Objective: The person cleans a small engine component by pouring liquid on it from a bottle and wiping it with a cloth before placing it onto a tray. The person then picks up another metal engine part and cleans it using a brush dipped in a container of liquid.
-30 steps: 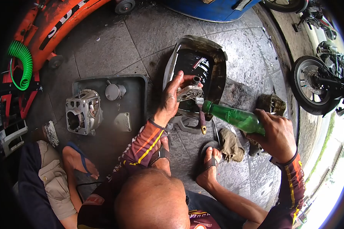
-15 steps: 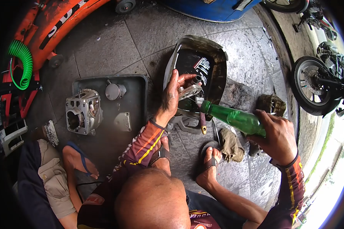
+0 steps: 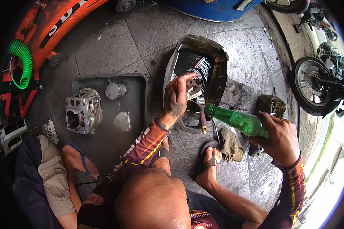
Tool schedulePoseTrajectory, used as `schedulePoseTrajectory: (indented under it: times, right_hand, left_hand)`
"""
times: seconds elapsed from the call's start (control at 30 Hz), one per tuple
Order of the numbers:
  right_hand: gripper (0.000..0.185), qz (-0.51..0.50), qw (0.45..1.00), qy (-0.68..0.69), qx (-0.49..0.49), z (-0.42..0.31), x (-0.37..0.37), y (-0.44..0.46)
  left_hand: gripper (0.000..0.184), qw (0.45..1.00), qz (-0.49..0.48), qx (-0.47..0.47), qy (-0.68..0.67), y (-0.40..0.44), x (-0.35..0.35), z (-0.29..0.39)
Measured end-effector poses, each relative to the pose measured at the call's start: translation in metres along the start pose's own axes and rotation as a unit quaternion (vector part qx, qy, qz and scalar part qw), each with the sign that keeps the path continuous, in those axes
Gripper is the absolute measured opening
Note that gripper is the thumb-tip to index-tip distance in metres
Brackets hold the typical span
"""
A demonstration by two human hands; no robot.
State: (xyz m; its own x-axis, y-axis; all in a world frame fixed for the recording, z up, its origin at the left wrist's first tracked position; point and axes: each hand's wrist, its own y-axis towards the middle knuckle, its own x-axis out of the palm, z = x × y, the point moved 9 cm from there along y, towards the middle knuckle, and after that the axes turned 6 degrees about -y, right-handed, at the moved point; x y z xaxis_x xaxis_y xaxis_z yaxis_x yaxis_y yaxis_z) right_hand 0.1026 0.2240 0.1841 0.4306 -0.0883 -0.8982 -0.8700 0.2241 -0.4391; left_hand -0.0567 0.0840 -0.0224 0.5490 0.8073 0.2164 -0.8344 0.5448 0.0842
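My left hand (image 3: 176, 100) is closed around a metal engine part (image 3: 194, 88) with a dark round end, held over the near side of an open basin (image 3: 222, 72). Dark liquid lies in the basin. In my right hand (image 3: 279, 138) a green glass bottle (image 3: 239, 121) is gripped by its body, tilted nearly level, its mouth pointing left toward the metal part. A brush (image 3: 202, 116) rests at the basin's near edge, between the part and the bottle mouth. My left fingers partly hide the metal part.
On the left, a grey tray (image 3: 143, 91) holds an engine cylinder (image 3: 82, 112), a piston (image 3: 114, 91) and a small plate (image 3: 123, 121). A rag (image 3: 231, 147) lies near a foot. Another person's sandalled foot (image 3: 78, 160) is at left. A motorcycle wheel (image 3: 310, 86) stands at right.
My left hand has turned and shifted slightly right with the metal part, which now shows a different side. The bottle has moved slightly right and down.
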Motion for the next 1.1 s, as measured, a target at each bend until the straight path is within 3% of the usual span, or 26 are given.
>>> schedulePoseTrajectory:
  times: [0.27, 0.37, 1.1]
  right_hand:
    - [0.054, 0.013, 0.999, -0.021, 0.026, 0.015, -0.002, -0.005]
    - [0.054, 0.009, 0.999, -0.023, 0.025, 0.014, -0.001, -0.006]
    - [0.054, 0.011, 0.998, -0.058, 0.033, 0.022, -0.018, -0.007]
  left_hand:
    - [0.051, 0.995, -0.007, 0.048, 0.092, -0.001, 0.002, 0.013]
    - [0.061, 0.991, -0.037, 0.049, 0.121, 0.000, 0.004, 0.017]
    - [0.057, 0.964, -0.058, 0.155, 0.207, -0.001, 0.014, 0.041]
